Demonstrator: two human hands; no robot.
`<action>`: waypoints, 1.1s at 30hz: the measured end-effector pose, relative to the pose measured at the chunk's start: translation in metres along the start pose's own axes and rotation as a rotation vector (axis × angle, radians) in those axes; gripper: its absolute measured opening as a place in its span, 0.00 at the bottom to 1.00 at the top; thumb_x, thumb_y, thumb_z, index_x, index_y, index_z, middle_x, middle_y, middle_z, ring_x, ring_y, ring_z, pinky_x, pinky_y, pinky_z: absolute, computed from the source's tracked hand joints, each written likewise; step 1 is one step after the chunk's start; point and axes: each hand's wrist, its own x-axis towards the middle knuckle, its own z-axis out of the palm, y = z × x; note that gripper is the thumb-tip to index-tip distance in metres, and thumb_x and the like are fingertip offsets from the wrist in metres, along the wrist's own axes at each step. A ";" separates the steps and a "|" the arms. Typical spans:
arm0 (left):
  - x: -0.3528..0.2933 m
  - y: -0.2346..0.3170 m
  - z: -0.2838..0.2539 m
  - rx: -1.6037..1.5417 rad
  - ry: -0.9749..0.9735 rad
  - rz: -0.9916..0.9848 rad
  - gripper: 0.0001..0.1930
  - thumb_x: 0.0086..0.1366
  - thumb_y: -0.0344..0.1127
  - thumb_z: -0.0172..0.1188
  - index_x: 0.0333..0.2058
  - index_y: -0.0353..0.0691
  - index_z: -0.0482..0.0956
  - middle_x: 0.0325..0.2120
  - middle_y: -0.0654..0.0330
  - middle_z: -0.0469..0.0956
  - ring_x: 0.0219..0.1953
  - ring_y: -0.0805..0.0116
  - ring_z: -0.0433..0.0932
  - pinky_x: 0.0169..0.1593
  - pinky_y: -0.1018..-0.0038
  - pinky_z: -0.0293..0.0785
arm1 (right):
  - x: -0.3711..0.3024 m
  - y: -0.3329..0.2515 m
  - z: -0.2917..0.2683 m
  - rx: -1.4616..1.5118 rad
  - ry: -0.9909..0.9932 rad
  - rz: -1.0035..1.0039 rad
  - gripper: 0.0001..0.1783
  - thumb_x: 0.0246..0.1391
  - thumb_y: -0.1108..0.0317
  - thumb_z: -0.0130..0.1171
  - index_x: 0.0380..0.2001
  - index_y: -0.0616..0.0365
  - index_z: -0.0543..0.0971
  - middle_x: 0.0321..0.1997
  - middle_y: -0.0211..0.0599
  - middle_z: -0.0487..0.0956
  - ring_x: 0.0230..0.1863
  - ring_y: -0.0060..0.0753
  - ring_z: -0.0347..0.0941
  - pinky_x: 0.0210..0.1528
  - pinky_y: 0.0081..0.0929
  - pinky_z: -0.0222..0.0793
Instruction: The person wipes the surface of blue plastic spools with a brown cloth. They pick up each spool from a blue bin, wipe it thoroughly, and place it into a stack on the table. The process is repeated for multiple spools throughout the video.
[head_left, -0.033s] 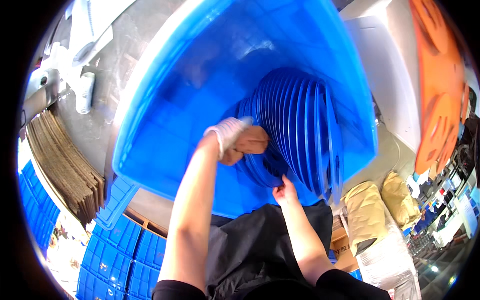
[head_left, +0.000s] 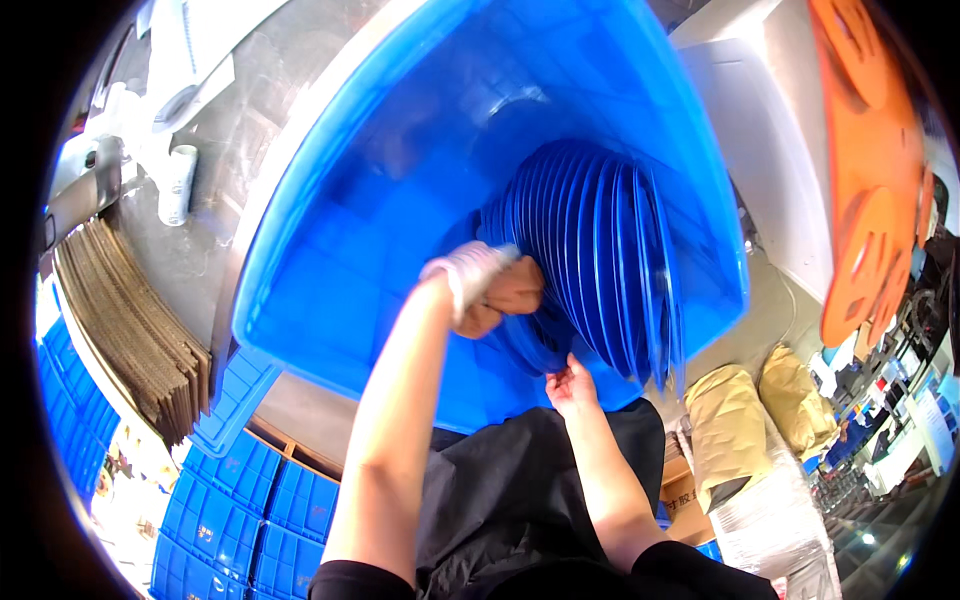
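Note:
Inside a large blue plastic tub (head_left: 350, 260), several thin blue round plastic discs (head_left: 585, 255) stand on edge in a row. My left hand (head_left: 490, 290) has a white glove cuff and brownish fingers, curled beside the near left discs; it is blurred, and what lies in its grip is hidden. Lower down, my right hand (head_left: 570, 385) pinches the bottom rim of a blue disc (head_left: 545, 345) at the near side of the row. Its fingertips are partly behind that rim.
Stacked cardboard sheets (head_left: 130, 325) stand at the left, above blue crates (head_left: 220, 500). A white roll (head_left: 177, 185) lies on the grey surface beyond them. At the right are an orange panel with cutouts (head_left: 870, 170), a white bin (head_left: 760, 150) and tan wrapped bundles (head_left: 730, 415).
My left hand has shifted slightly right and down along the discs. The right hand has barely moved. The whole view has shifted a little.

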 end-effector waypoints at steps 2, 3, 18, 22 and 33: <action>-0.024 0.034 0.042 -0.150 0.181 -0.109 0.31 0.60 0.49 0.57 0.55 0.32 0.66 0.48 0.42 0.73 0.50 0.47 0.73 0.51 0.60 0.70 | -0.030 -0.014 -0.009 0.010 -0.034 0.067 0.18 0.56 0.56 0.61 0.34 0.62 0.73 0.30 0.44 0.78 0.29 0.43 0.76 0.27 0.25 0.74; -0.010 0.024 0.055 -0.023 0.307 -0.073 0.31 0.59 0.46 0.59 0.55 0.30 0.65 0.48 0.42 0.74 0.47 0.48 0.75 0.48 0.60 0.71 | -0.025 -0.021 -0.018 0.010 0.062 0.104 0.23 0.57 0.53 0.59 0.42 0.65 0.72 0.36 0.48 0.78 0.31 0.45 0.77 0.31 0.29 0.76; 0.001 -0.007 0.083 -0.562 0.046 0.026 0.20 0.61 0.31 0.58 0.52 0.41 0.70 0.41 0.54 0.76 0.37 0.63 0.75 0.34 0.66 0.73 | -0.217 -0.223 0.156 -2.121 0.083 -2.211 0.44 0.50 0.45 0.60 0.65 0.54 0.61 0.70 0.45 0.57 0.71 0.52 0.49 0.68 0.51 0.44; -0.002 0.010 0.081 -0.478 0.033 -0.029 0.22 0.59 0.31 0.59 0.53 0.41 0.70 0.40 0.52 0.77 0.39 0.61 0.75 0.42 0.67 0.73 | -0.153 -0.213 0.169 -2.165 0.152 -2.225 0.42 0.50 0.50 0.61 0.66 0.51 0.59 0.72 0.43 0.53 0.73 0.49 0.44 0.69 0.50 0.41; 0.028 -0.025 0.094 -0.319 0.128 0.077 0.31 0.58 0.39 0.58 0.61 0.46 0.62 0.37 0.48 0.78 0.34 0.54 0.78 0.36 0.64 0.74 | -0.116 -0.137 0.364 -2.776 -0.195 -1.678 0.34 0.56 0.42 0.51 0.61 0.49 0.68 0.67 0.47 0.63 0.67 0.55 0.58 0.65 0.57 0.50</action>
